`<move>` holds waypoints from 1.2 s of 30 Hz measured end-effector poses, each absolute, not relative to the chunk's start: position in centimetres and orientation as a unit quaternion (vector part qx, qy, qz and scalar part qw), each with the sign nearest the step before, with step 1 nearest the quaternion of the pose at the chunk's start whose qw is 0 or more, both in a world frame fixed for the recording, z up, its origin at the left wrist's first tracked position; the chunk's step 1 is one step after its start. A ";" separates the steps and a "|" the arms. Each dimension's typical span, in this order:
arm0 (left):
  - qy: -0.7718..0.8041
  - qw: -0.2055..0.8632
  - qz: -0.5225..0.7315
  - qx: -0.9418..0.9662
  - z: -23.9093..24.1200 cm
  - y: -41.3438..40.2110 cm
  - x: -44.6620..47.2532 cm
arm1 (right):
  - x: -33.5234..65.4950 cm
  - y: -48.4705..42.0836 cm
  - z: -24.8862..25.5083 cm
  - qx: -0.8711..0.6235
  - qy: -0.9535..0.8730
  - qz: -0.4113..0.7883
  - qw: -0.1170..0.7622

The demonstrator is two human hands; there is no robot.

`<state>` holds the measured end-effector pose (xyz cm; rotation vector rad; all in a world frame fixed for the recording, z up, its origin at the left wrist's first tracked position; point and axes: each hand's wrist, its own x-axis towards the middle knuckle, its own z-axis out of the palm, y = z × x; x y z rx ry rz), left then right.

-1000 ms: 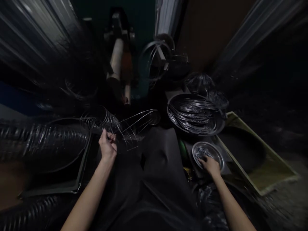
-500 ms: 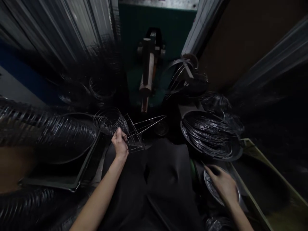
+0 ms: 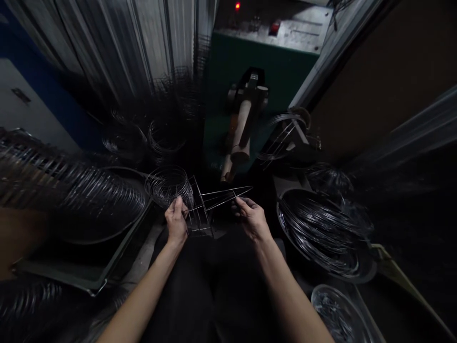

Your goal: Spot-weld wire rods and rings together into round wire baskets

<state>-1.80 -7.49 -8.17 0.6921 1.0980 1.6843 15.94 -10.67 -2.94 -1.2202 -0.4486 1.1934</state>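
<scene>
A thin metal wire frame point(image 3: 203, 206) with long rods tapering to the right is held out over my lap. My left hand point(image 3: 177, 221) is closed, pinching it at its left side. At the tapered end, my right hand point(image 3: 252, 216) is closed in a pinch on a short piece of wire point(image 3: 234, 192), which lies across the long rods. The wire's lower end is hidden by my fingers. Just behind my left hand stands a stack of wire rings point(image 3: 167, 183). A round bowl of small metal pieces point(image 3: 332, 312) sits at the lower right.
Ahead stands a green machine point(image 3: 282, 71) with thick cylindrical arms point(image 3: 243, 128) and a red light point(image 3: 237, 6). A basin of bent wires point(image 3: 321, 233) is on the right. On the left, many wire rings point(image 3: 107, 190) lie above a green-edged tray point(image 3: 89, 285).
My right hand has come from the bowl at the lower right up to the frame's tapered end, with a short wire. My left hand keeps its grip. The view has shifted.
</scene>
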 end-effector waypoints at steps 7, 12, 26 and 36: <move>0.448 0.507 0.682 0.277 -8.4 -6.9 -1.9 | 15.3 -9.9 -3.0 -0.524 -0.170 0.534 0.642; 0.459 0.502 0.679 0.278 -8.4 -6.6 -1.9 | 15.5 -9.7 -3.0 -0.521 -0.178 0.540 0.637; 0.483 0.491 0.672 0.272 -8.0 -5.1 -2.1 | 15.5 -7.9 -2.5 -0.537 -0.176 0.558 0.608; 0.475 0.538 0.661 0.221 -6.3 -5.2 -2.2 | 14.5 -8.4 -1.5 -0.531 -0.075 0.567 0.625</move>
